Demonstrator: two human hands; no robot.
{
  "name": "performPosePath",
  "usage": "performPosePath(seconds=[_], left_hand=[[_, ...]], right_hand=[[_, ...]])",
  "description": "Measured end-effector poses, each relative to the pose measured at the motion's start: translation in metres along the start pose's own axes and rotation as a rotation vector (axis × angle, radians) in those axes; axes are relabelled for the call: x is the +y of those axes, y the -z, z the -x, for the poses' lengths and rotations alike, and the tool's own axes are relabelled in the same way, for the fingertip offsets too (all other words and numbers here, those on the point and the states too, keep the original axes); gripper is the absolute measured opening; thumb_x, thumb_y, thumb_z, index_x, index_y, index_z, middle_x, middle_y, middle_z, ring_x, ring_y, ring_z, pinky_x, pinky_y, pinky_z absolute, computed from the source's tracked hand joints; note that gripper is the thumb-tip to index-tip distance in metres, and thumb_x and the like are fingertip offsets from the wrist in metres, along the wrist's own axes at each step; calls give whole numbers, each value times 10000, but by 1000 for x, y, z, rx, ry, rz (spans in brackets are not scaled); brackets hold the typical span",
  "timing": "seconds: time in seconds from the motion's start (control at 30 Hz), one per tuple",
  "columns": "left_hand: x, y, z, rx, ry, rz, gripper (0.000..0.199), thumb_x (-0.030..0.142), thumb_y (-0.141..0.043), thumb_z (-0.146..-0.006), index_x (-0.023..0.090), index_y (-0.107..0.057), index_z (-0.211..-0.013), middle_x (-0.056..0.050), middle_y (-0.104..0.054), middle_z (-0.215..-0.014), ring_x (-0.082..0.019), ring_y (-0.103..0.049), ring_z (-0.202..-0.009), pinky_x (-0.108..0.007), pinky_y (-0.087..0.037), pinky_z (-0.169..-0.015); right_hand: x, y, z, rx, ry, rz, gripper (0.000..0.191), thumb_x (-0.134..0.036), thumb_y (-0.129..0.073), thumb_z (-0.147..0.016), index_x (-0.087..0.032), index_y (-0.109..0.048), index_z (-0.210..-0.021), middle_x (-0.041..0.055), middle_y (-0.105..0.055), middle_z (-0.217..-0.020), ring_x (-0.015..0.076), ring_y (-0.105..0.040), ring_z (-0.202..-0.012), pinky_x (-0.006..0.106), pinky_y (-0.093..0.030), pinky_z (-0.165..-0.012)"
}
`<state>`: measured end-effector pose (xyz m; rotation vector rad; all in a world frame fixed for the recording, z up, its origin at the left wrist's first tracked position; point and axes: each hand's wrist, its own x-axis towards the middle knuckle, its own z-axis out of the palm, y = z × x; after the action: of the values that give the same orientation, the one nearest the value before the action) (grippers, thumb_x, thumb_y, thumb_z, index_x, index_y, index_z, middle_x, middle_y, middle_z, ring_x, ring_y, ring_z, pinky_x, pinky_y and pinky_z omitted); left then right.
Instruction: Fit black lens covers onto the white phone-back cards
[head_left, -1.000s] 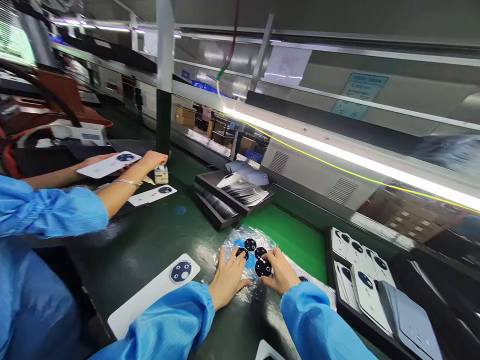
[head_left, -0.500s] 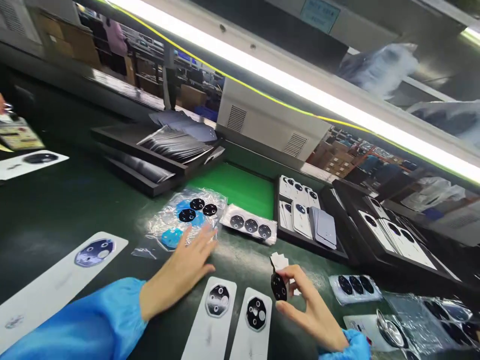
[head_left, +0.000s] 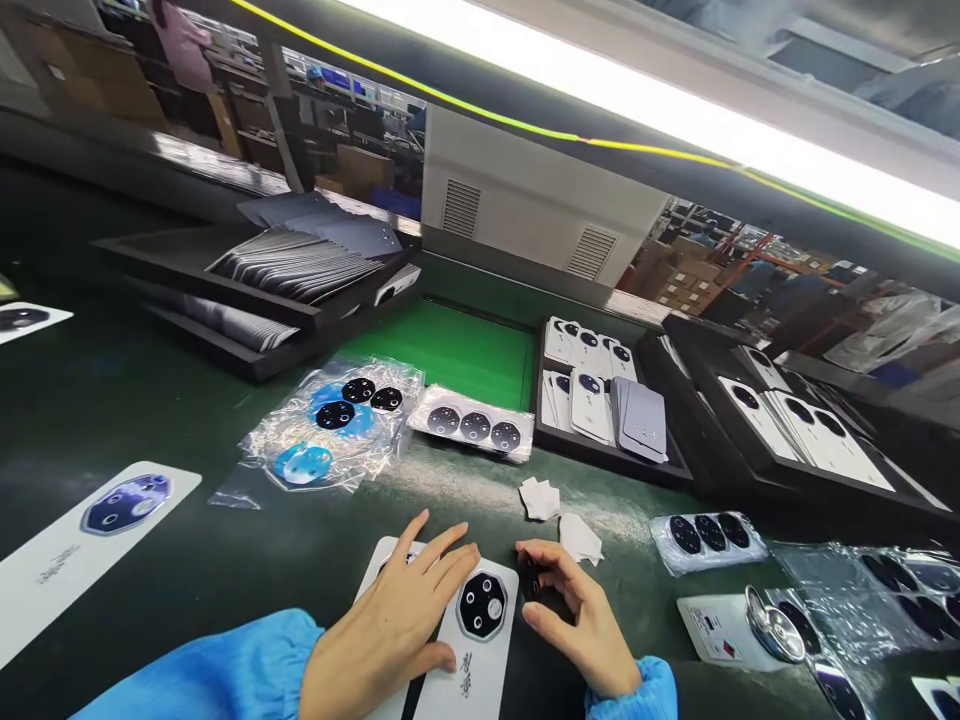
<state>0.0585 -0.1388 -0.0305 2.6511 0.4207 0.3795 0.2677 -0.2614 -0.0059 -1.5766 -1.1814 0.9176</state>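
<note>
My left hand (head_left: pixel 386 625) lies with fingers spread over two white phone back panels side by side. It covers most of the left panel (head_left: pixel 384 548). The right panel (head_left: pixel 480 690) shows a black octagonal camera plate with lens rings near its top. Just right of that panel, my right hand (head_left: pixel 581 625) pinches a dark camera lens cover (head_left: pixel 532 577) between thumb and fingers, partly hidden by them. Beyond that hand lie small white paper pieces (head_left: pixel 579 538). A longer white panel (head_left: pixel 67 570) with a bluish camera plate rests at the left.
A plastic bag (head_left: pixel 262 440) with black covers and blue film lies ahead, beside a wrapped strip of covers (head_left: pixel 435 440). Behind are a green mat (head_left: pixel 465 350) and black trays (head_left: pixel 675 470) of panels. At right sit another wrapped strip (head_left: pixel 667 560) and a round metal part (head_left: pixel 780 630).
My left hand has come down and right onto the panels. My right hand has moved slightly left and down, nearer the right panel, with the lens cover; the white papers now lie apart from it.
</note>
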Motion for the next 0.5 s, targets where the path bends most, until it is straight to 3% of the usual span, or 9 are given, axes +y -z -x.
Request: performPosePath(seconds=[0.1, 0.17, 0.3, 0.37, 0.43, 0.5], left_hand=[[5, 4, -3, -31, 41, 102, 795, 147, -783, -677, 254, -404, -1367, -92, -531, -1347, -334, -402, -1325, -596, -213, -1146], [8, 13, -4, -91, 76, 245, 804, 54, -682, -695, 292, -355, -1390, -81, -455, -1406, -303, -393, -1332, -517, -313, -1130], [13, 30, -8, -176, 171, 542, 852, -22, -526, -671, 355, -303, -1402, -40, -325, -1464, -237, -465, -1269, -353, -431, -1050], [11, 31, -14, -146, 203, 647, 814, 5, -517, -686, 353, -319, -1394, -39, -370, -1397, -190, -579, -1072, -325, -475, -972], [7, 29, -22, -74, 279, 803, 769, 79, -562, -701, 313, -322, -1393, -57, -425, -1313, -149, -594, -884, -300, -514, -846], [3, 28, -32, 20, 385, 1048, 753, 203, -636, -687, 255, -332, -1373, -83, -463, -1272, -143, -582, -817, -280, -518, -733]], right_hand=[[-15, 5, 2, -82, -32, -16, 484, -563, -727, -721, -231, -627, -1060, 135, -552, -1276, 299, -511, -1192, 427, -447, -957], [-20, 9, 2, -160, -52, -77, 514, -596, -735, -706, -223, -627, -1042, 145, -511, -1334, 306, -471, -1247, 437, -416, -994], [-22, 13, -2, -327, -130, -222, 564, -619, -764, -672, -212, -619, -1034, 124, -568, -1228, 247, -583, -1081, 402, -443, -951], [-24, 15, -9, -336, -165, -255, 570, -606, -786, -652, -211, -619, -1026, 92, -615, -1104, 207, -617, -955, 364, -471, -881], [-28, 17, -19, -316, -180, -258, 564, -588, -800, -645, -213, -627, -1029, 71, -633, -1053, 190, -620, -906, 327, -486, -816], [-34, 21, -31, -294, -171, -255, 537, -559, -800, -663, -217, -638, -1044, 61, -645, -1037, 191, -620, -909, 308, -495, -779]])
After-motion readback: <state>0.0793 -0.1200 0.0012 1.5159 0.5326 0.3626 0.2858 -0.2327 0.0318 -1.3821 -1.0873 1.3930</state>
